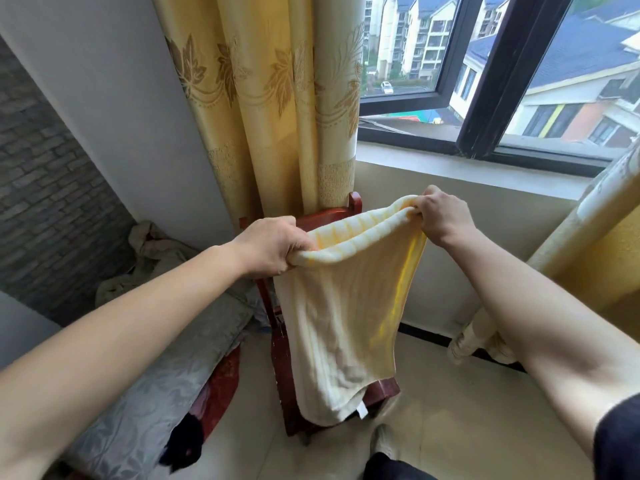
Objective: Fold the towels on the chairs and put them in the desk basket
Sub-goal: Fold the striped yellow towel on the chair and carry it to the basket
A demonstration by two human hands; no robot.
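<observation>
Right now both hands are holding up a pale yellow towel [339,313] by its top edge, in front of a red wooden chair [323,216]. The left hand [273,245] is gripping one upper corner with its fingers curled tight round the bunched cloth, and the right hand [441,214] is pinching the other corner a little higher, its fingers closed on the folded edge. Between them the edge is sagging, and the towel is hanging doubled, covering most of the chair's back and seat; whether its lower end, with a small white tag [362,410], is touching the seat is unclear. Just behind the chair a gold leaf-patterned curtain [277,98] is hanging against the wall, beside a dark-framed window [485,81] looking out on buildings. Left of the chair a grey patterned cover [166,368] is lying close against it, with rumpled cloth [152,244] piled in the corner beyond. Another curtain [588,237] is slanting down at the right, near the right forearm.
</observation>
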